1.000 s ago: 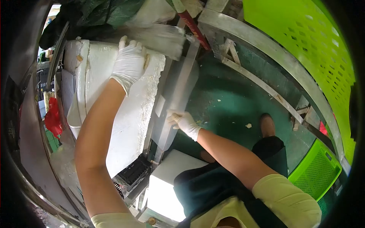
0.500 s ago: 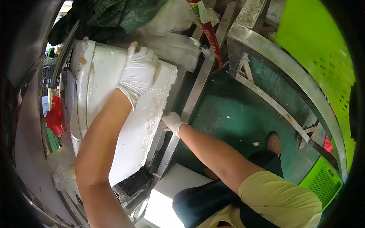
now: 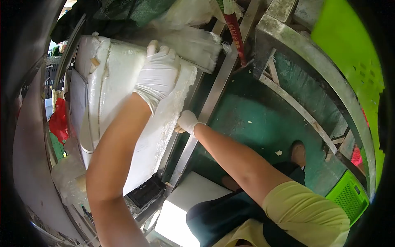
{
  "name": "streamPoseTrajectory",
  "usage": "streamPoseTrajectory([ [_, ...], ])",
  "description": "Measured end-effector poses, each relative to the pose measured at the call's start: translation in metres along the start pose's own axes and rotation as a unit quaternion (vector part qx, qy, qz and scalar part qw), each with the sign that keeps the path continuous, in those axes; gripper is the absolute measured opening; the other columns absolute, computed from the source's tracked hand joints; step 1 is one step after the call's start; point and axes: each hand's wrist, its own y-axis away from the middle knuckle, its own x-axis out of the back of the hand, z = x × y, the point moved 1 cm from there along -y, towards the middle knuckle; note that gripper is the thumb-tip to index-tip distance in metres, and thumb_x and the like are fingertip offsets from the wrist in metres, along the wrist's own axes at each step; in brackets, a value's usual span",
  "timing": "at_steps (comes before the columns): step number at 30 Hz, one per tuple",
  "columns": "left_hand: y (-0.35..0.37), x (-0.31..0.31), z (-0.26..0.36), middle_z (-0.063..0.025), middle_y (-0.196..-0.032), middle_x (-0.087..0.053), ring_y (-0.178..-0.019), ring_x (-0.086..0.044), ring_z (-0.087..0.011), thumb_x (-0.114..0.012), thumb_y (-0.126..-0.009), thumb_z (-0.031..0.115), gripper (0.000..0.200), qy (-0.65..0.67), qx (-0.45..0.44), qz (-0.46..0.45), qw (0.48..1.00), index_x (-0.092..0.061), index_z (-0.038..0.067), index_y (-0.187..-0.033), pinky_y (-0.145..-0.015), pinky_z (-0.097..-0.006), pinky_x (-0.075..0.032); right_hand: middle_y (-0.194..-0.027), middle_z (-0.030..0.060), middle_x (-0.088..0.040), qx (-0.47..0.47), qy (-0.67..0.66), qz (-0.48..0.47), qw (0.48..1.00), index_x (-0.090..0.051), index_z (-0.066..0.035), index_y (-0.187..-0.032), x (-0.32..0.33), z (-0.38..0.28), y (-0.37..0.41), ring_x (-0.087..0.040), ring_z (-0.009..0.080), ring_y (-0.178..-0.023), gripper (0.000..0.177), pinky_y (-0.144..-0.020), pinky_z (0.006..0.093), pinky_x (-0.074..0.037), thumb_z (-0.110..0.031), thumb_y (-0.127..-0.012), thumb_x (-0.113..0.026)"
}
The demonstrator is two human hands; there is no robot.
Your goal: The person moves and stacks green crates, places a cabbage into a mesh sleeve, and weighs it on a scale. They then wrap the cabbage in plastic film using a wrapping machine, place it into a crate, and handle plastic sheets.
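A large white foam box (image 3: pixel 142 158) with a rough, crumbly right edge and clear tape lies tilted on the metal frame. My left hand (image 3: pixel 159 73), in a white glove, grips the box near its upper right corner, its fingers bent over the far edge. Lower down, my right hand (image 3: pixel 189 122), gloved too, is curled at the box's crumbly edge, over the metal rail (image 3: pixel 218 88). Its fingertips are partly hidden.
Clear plastic film (image 3: pixel 187 43) and a dark green sheet (image 3: pixel 144 14) lie beyond the box. A red tube (image 3: pixel 235 37) leans by the rail. Right are a curved metal frame (image 3: pixel 304 51) and green crates (image 3: pixel 349 195); below, a black crate (image 3: pixel 146 193) and white panel (image 3: pixel 197 191).
The view has shifted a little, so the box and surroundings sit slightly farther right. Both hands keep nearly the same places on the box.
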Motion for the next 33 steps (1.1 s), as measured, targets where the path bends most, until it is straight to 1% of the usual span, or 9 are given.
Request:
streamPoseTrajectory([
  [8,-0.007,-0.012,0.038,-0.0129,-0.106,-0.061,-0.108,-0.055,-0.0268,-0.053,-0.085,0.020,0.031,-0.028,0.021,-0.097,0.995,-0.062,0.004,-0.110,-0.110,-0.0496,-0.025,-0.075,0.0156,-0.068,-0.106,-0.254,0.109,0.955,-0.063,-0.001,-0.083,0.031,-0.071,0.143,-0.067,0.0237,-0.059,0.012,-0.051,0.0344,-0.052,-0.009,-0.085,-0.055],
  [12,0.002,0.027,0.065,-0.0177,-0.131,-0.053,-0.124,-0.049,-0.0313,-0.052,-0.089,0.028,0.052,0.026,0.071,-0.035,0.997,-0.048,0.005,-0.136,-0.111,-0.0500,-0.027,-0.064,0.0111,-0.065,-0.047,-0.192,0.114,0.974,-0.066,-0.001,-0.074,0.034,-0.088,0.208,-0.066,0.0243,-0.060,0.016,-0.058,0.0365,-0.052,-0.015,-0.080,-0.060],
  [13,0.009,0.042,0.075,-0.0185,-0.127,-0.054,-0.121,-0.050,-0.0327,-0.053,-0.087,0.025,0.050,0.067,0.097,-0.010,0.993,-0.049,0.005,-0.133,-0.107,-0.0499,-0.031,-0.066,0.0118,-0.065,0.073,0.076,0.086,0.991,-0.067,-0.004,-0.076,0.025,-0.059,0.201,-0.066,0.0261,-0.062,0.013,-0.059,0.0382,-0.052,-0.016,-0.075,-0.062],
  [19,0.090,0.181,0.199,-0.0191,-0.125,-0.054,-0.119,-0.050,-0.0393,-0.060,-0.080,0.007,0.049,0.491,0.291,0.086,0.816,-0.053,0.007,-0.128,-0.102,-0.0492,-0.039,-0.096,0.0145,-0.068,0.122,0.132,0.101,0.978,-0.064,-0.006,-0.103,0.038,-0.120,0.359,-0.065,0.0330,-0.088,0.022,-0.077,0.0419,-0.050,-0.018,-0.086,-0.057],
  [21,0.122,0.246,0.195,-0.0180,-0.124,-0.055,-0.117,-0.052,-0.0373,-0.062,-0.081,0.008,0.045,0.556,0.342,0.041,0.757,-0.054,0.006,-0.126,-0.100,-0.0461,-0.041,-0.086,0.0121,-0.070,0.186,0.387,-0.008,0.903,-0.065,-0.005,-0.099,0.045,-0.158,0.415,-0.068,0.0285,-0.077,0.019,-0.070,0.0396,-0.052,-0.020,-0.089,-0.060],
  [22,0.140,0.281,0.186,-0.0178,-0.123,-0.056,-0.115,-0.054,-0.0359,-0.063,-0.082,0.009,0.043,0.579,0.355,0.008,0.734,-0.056,0.005,-0.124,-0.098,-0.0439,-0.042,-0.081,0.0103,-0.070,-0.031,0.013,-0.028,0.999,-0.066,-0.003,-0.092,0.048,-0.197,0.454,-0.068,0.0206,-0.070,0.017,-0.064,0.0332,-0.052,-0.020,-0.090,-0.063],
  [23,0.158,0.313,0.178,-0.0179,-0.120,-0.058,-0.112,-0.056,-0.0351,-0.063,-0.083,0.008,0.041,0.599,0.365,0.009,0.713,-0.057,0.004,-0.123,-0.095,-0.0415,-0.045,-0.083,0.0087,-0.071,-0.130,-0.067,-0.055,0.988,-0.065,0.000,-0.088,0.051,-0.225,0.482,-0.067,0.0144,-0.072,0.021,-0.064,0.0250,-0.051,-0.021,-0.094,-0.062],
  [28,0.215,0.495,0.071,-0.0168,-0.110,-0.064,-0.099,-0.064,-0.0276,-0.059,-0.088,-0.001,0.028,0.672,0.368,0.077,0.638,-0.060,0.002,-0.116,-0.086,-0.0345,-0.051,-0.083,0.0104,-0.071,-0.145,-0.015,-0.055,0.988,-0.065,0.002,-0.084,0.077,-0.393,0.590,-0.067,0.0128,-0.071,0.026,-0.065,0.0236,-0.052,-0.021,-0.095,-0.059],
  [33,0.304,0.646,-0.078,-0.0157,-0.117,-0.063,-0.104,-0.063,-0.0275,-0.056,-0.081,-0.010,0.035,0.472,0.410,0.287,0.726,-0.062,0.003,-0.113,-0.090,-0.0357,-0.049,-0.091,0.0140,-0.066,0.346,0.051,0.003,0.937,-0.063,0.001,-0.082,0.038,-0.705,0.655,-0.061,0.0222,-0.088,0.025,-0.085,0.0355,-0.048,-0.020,-0.093,-0.060],
])
